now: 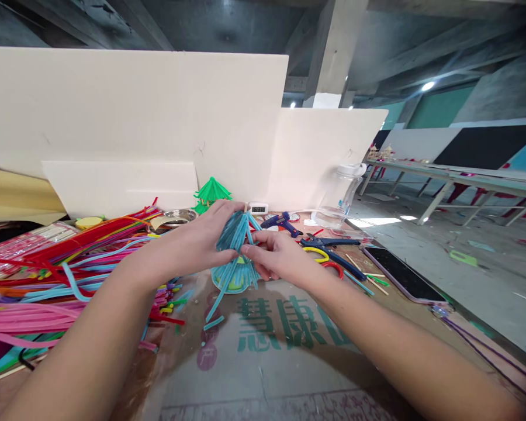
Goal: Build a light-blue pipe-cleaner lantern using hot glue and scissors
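Note:
A model built of light blue pipe cleaners (235,234), with a cone-shaped top, stands on the table in front of me. My left hand (206,237) is wrapped round its left side, the thumb pressed against the front strands. From the right, my right hand (275,252) pinches at a strand near the middle of the cone; the fingertips partly hide what they grip. Below the hands, the model flares into a wider blue tier over a yellow-green base (235,285). One loose strand end (214,304) hangs out at the front, with a short cut piece (213,323) lying beside it.
Bundles of coloured pipe cleaners (39,316) cover the left side. Behind stand a green pipe cleaner roof (213,190), a small digital clock (258,208) and a clear bottle (338,196). Pliers (333,241), scissors (318,254), a glue gun (284,222) and a phone (401,272) lie right.

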`<state>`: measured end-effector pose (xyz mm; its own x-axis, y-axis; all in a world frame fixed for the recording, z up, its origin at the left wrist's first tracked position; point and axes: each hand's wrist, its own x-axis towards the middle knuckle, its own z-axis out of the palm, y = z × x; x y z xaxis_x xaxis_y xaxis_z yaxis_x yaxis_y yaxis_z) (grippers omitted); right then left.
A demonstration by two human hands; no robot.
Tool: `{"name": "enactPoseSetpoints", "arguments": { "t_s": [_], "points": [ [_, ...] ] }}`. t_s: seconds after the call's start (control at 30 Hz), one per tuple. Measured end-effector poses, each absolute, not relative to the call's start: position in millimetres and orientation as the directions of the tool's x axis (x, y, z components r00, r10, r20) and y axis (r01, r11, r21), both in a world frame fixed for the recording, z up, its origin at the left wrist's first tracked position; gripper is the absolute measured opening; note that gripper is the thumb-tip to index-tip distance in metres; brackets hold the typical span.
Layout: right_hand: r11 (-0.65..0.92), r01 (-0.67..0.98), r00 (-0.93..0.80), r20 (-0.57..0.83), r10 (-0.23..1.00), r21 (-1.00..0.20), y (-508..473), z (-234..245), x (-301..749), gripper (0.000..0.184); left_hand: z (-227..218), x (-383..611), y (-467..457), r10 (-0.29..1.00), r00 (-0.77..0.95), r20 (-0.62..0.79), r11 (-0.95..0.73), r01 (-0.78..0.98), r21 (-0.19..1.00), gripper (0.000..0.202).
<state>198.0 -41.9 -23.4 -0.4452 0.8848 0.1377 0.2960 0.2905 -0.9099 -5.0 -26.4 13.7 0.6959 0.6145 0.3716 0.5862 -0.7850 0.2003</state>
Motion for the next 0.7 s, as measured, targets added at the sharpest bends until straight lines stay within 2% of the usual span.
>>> {"name": "enactPoseSetpoints", "arguments": {
  "t_s": [0.23,0.4,0.43,0.5,0.53,0.6,0.7],
  "points": [
    [0.322,0.341,-0.416,0.165,0.894,-0.883,-39.8,-28.4,195.6,0.022,16.0,-4.3,-28.3,0.621,0.69,0.372,-0.781,0.586,0.215,0.069],
    [0.298,0.465,-0.466,0.056,0.883,-0.834,-47.2,-9.4,206.3,0.031,15.7,-5.9,-27.3,0.613,0.7,0.366,-0.789,0.567,0.237,0.07],
    [0.329,0.504,-0.451,0.082,0.889,-0.798,-49.5,-4.1,210.1,0.034,15.8,-6.1,-27.6,0.615,0.7,0.363,-0.788,0.565,0.245,0.071],
    [0.443,0.572,-0.346,0.287,0.893,-0.69,-53.9,4.5,216.9,0.037,16.2,-6.6,-28.4,0.63,0.692,0.353,-0.777,0.57,0.268,0.071],
    [0.509,0.603,-0.281,0.433,0.857,-0.615,-55.9,7.1,219.6,0.035,16.2,-6.7,-28.8,0.637,0.688,0.348,-0.771,0.574,0.277,0.071],
    [0.623,0.65,-0.231,0.668,0.707,-0.435,-58.8,8.4,222.9,0.027,16.0,-6.8,-29.1,0.643,0.684,0.344,-0.766,0.574,0.29,0.072],
    [0.741,0.647,-0.366,0.78,0.508,-0.179,-59.8,3.9,223.6,0.024,15.2,-6.4,-28.0,0.637,0.687,0.349,-0.771,0.565,0.295,0.074]
  ]
}}
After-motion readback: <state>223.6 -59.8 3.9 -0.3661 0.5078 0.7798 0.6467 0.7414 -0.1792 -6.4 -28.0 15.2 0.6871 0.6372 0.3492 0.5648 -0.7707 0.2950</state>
